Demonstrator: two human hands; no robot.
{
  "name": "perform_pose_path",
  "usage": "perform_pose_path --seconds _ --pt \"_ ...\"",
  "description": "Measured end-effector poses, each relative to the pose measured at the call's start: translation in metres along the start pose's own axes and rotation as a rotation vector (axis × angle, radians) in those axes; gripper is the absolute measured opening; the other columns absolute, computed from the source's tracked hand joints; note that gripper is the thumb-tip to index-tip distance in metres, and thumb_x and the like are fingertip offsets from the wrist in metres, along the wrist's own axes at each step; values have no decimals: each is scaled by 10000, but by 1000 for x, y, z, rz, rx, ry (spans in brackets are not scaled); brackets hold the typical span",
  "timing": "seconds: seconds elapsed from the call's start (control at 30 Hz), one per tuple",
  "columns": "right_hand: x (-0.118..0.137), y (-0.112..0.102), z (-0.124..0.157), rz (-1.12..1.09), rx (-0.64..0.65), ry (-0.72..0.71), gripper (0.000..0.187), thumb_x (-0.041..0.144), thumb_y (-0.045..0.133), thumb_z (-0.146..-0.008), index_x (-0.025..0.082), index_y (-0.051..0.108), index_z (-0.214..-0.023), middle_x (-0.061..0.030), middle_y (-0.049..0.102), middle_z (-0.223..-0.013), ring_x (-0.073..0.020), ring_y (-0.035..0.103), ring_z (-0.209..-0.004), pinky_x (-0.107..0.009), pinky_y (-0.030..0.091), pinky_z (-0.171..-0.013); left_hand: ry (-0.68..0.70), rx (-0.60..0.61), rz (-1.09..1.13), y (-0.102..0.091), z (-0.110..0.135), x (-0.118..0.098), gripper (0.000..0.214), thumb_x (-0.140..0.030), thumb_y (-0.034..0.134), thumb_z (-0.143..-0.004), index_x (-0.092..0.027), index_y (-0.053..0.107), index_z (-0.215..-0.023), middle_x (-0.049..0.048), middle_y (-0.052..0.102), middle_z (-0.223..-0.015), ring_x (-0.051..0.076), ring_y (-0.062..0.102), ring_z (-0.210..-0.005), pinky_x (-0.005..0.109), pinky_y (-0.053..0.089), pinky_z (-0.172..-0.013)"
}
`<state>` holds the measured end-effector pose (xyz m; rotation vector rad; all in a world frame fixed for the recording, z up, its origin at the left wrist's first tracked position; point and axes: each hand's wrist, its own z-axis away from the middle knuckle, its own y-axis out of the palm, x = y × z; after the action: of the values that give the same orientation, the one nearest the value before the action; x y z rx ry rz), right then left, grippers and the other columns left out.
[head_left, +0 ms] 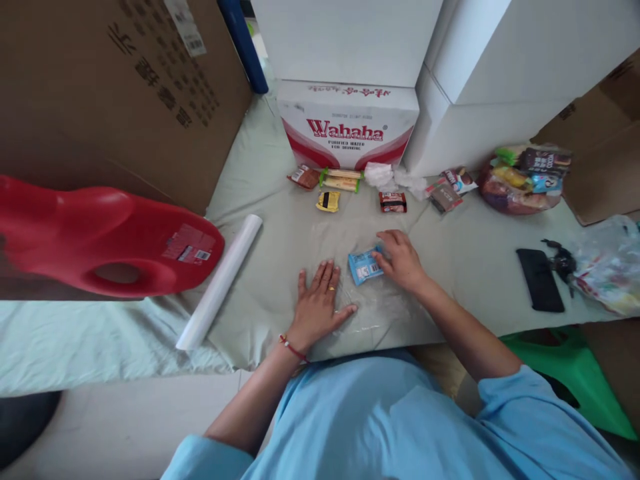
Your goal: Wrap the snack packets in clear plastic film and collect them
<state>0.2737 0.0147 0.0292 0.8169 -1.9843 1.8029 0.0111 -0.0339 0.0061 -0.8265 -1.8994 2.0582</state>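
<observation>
My left hand (319, 303) lies flat with fingers stretched out, pressing on a clear plastic sheet (380, 313) spread over the pale green cloth (260, 267). My right hand (400, 259) rests on the sheet too, its fingers closed on the right edge of a small blue snack packet (364, 265). The packet lies on the sheet between my two hands. Farther back, several small snack packs lie in a row: a yellow one (328, 201), a red-brown one (393, 201) and an orange bar (341, 180).
A white roll (220, 283) lies left of the sheet. A red plastic stool (100, 240) and big cardboard boxes (125, 87) stand at left. A Wahaha box (347, 123) is at the back. A snack bag (520, 179), black phone (540, 279) and keys (563, 261) lie right.
</observation>
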Motion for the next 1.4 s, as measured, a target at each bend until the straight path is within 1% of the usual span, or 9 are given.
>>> perform_pose_path --seconds 0.1,0.2,0.43,0.63,0.77,0.93,1.07,1.23,1.4 --pt "5 -7 -4 95 241 -299 674 357 788 -862 224 583 -1489 -155 574 -1495 -376 399 -1468 -577 345 -1219 8 -2 -7 1 0 1 939 -703 515 -961 -126 291 -1666 210 268 -1724 373 281 -1603 643 -11 -1299" --pt "5 -5 -5 161 371 -330 690 243 819 -826 246 602 -1480 -141 634 -1432 -398 341 -1521 -662 238 -1243 8 -1 -10 1 0 1 949 -704 519 -958 -119 284 -1668 213 266 -1723 381 284 -1601 648 -11 -1298" --pt "7 -2 -1 62 237 -317 656 236 791 -865 254 589 -1489 -148 661 -1360 -375 399 -1486 -647 282 -1221 -16 29 -9 0 0 0 960 -713 505 -962 -92 287 -1661 202 247 -1729 362 254 -1613 650 -20 -1302" --pt "11 16 8 126 289 -260 681 330 831 -864 227 579 -1488 -171 601 -1448 -405 418 -1469 -684 269 -1227 24 -29 57 5 3 8 927 -655 546 -972 -130 248 -1676 226 240 -1733 367 289 -1601 658 37 -1299" --pt "1 -5 43 -3 138 -298 784 468 763 -921 235 429 -1592 -203 449 -1580 -366 411 -1477 -598 378 -1211 125 -120 178 5 18 23 661 -475 534 -1031 -253 375 -1633 152 213 -1763 330 232 -1626 601 165 -1298" --pt "-24 -39 113 -98 220 -276 701 478 743 -941 282 467 -1555 -166 563 -1449 -320 539 -1359 -518 511 -1112 333 -47 317 -4 43 39 621 -493 610 -994 -267 478 -1557 140 439 -1665 302 384 -1557 572 159 -1313" --pt "-40 -30 145 -47 109 -230 321 329 658 -1005 292 679 -1324 -132 659 -1331 -301 610 -1264 -526 544 -1052 345 -9 346 -3 46 43 385 -436 617 -1002 -267 662 -1346 117 571 -1560 283 489 -1481 578 192 -1303" --pt "-41 -26 130 -111 26 -229 179 292 594 -1034 289 765 -1084 -104 736 -1173 -264 657 -1119 -478 570 -953 255 -36 458 -2 31 43 231 -283 505 -1048 -259 735 -1053 75 745 -1304 234 620 -1333 557 319 -1247" --pt "-36 -55 89 -249 162 -143 244 399 561 -1051 262 763 -1051 -70 748 -949 -212 687 -910 -366 553 -850 58 -59 655 -21 12 46 276 -398 454 -1058 -227 666 -1013 70 769 -1049 217 706 -1033 430 510 -1045"
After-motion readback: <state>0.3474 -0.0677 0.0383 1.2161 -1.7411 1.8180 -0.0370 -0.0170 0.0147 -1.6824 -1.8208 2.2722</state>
